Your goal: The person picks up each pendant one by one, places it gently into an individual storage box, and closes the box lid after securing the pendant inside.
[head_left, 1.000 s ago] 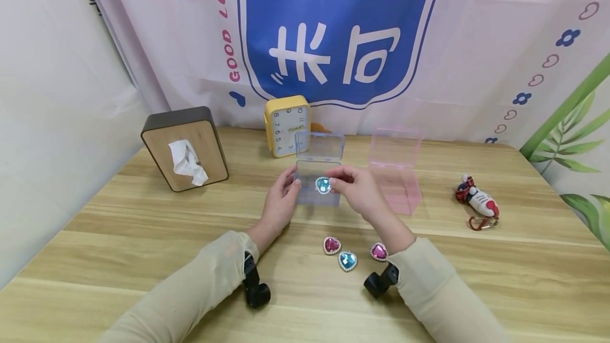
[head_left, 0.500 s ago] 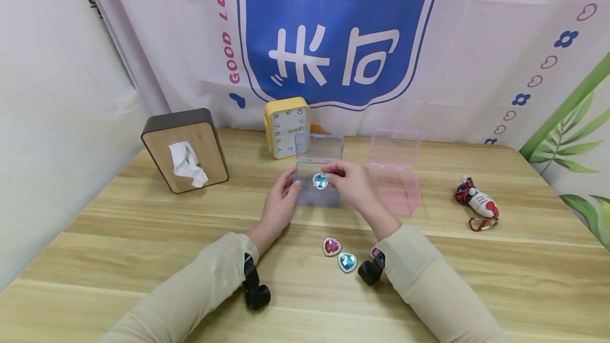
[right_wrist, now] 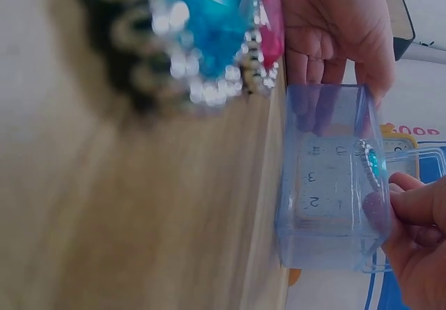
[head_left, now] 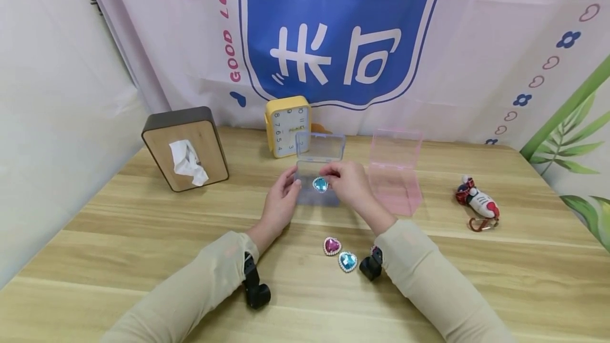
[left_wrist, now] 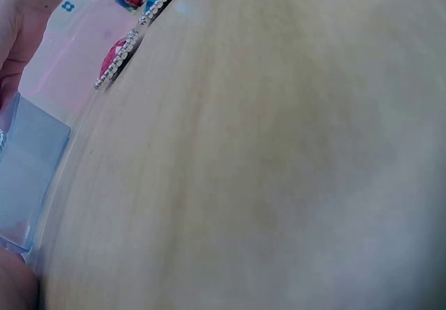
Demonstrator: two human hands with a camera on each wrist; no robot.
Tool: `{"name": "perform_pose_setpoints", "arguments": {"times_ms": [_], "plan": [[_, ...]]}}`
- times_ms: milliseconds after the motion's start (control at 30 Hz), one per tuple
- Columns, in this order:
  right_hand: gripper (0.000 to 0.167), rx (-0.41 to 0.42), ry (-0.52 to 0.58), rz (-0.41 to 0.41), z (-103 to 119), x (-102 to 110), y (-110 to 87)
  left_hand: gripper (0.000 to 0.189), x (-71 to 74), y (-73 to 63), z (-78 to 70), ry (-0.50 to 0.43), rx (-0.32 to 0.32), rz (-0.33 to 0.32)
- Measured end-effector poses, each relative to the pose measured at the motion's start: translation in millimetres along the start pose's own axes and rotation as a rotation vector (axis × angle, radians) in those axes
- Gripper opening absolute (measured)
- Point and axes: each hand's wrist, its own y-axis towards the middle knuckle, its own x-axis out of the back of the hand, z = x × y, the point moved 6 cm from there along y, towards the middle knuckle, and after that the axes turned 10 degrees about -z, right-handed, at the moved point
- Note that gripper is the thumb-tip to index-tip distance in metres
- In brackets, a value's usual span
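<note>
A clear blue plastic box [head_left: 318, 195] stands on the table with its hinged lid [head_left: 320, 147] swung up behind it. At the box's left side, my left hand [head_left: 280, 200] grips the wall, thumb in front. My right hand [head_left: 351, 187] pinches a blue heart-shaped gem [head_left: 320, 184] edged with small clear stones. Through the box wall in the right wrist view, this gem [right_wrist: 371, 164] shows just within the box's opening. Nearer me lie a pink heart gem [head_left: 332, 246] and another blue heart gem [head_left: 348, 261]. A second pink one [head_left: 375, 250] is mostly hidden by the right wrist camera.
Right of the blue box stands a clear pink box [head_left: 395, 195], its lid up. A yellow clock [head_left: 288, 127] is behind, and a tissue box [head_left: 186, 150] is at the left. On the right lies a plush keychain [head_left: 481, 202] with a red carabiner.
The right hand has shifted slightly left with the blue gem, which rose a little and then came down. Its wrist camera now covers most of one pink gem. My left hand stays put.
</note>
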Motion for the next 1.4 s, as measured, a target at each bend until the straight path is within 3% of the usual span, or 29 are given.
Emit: {"name": "perform_pose_setpoints", "arguments": {"times_ms": [367,600,1033,1400], "plan": [[0.014,0.026,-0.016,-0.022,1,2,-0.5,0.041,0.0,-1.5,0.3,0.011,-0.005,-0.005],[0.015,-0.042,0.072,-0.02,0,6,-4.2,0.041,0.0,-1.0,-0.1,0.01,-0.006,-0.002],[0.018,0.01,0.171,0.0,14,23,-16.7,0.041,-0.1,-0.4,2.1,0.03,-0.006,-0.009],[0.023,0.049,0.201,0.184,21,25,-36.0,0.041,-1.2,-0.7,1.9,-0.036,-0.039,-0.022]]}}
